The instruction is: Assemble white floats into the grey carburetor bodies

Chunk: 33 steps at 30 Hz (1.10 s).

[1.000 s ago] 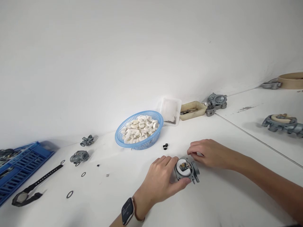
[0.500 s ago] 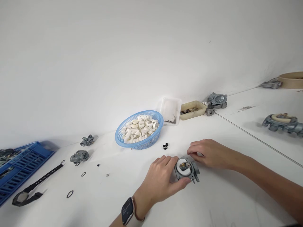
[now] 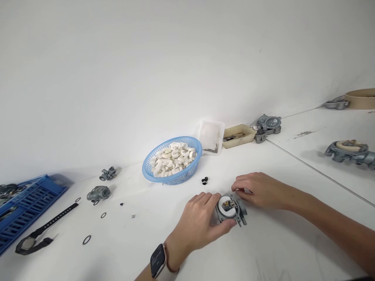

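Blue basket (near) behind hands

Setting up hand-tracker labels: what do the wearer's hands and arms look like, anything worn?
Both are bare: no gloves, no sleeves in view. The left hand has a smartwatch at the wrist, with a dark rounded-rectangular face, a lit screen and a pale pinkish strap. The right hand and its forearm show no watch or band. No rings that I can make out.

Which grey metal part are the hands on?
The round grey metal part with the white middle, between the left hand and right hand; the other grey parts lie untouched.
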Available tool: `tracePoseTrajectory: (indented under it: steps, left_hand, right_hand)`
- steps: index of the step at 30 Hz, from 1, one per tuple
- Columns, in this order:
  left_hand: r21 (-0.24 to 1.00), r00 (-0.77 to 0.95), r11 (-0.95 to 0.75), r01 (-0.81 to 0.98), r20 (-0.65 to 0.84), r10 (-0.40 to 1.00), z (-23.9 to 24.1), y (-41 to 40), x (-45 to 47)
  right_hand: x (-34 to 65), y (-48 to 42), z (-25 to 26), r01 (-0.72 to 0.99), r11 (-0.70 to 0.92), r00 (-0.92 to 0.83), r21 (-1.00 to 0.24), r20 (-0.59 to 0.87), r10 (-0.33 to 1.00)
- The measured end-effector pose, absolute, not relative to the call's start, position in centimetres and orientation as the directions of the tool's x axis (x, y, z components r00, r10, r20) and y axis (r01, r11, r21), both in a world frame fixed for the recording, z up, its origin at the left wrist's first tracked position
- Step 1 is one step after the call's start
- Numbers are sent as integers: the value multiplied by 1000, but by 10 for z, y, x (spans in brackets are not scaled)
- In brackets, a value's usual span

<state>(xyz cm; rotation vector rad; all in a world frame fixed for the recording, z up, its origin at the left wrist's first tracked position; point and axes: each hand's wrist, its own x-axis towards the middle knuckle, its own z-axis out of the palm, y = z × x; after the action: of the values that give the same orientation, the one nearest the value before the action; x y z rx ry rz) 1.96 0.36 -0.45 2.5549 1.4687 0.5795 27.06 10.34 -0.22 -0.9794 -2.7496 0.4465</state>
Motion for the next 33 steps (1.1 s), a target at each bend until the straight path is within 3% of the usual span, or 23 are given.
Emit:
tracePoseTrajectory:
  steps: [33]
  left_hand:
    - [284, 450, -491, 824, 199, 870, -2, 3, 22]
  right_hand:
    - [271, 102, 0, 593, 726, -766, -349, 36, 642]
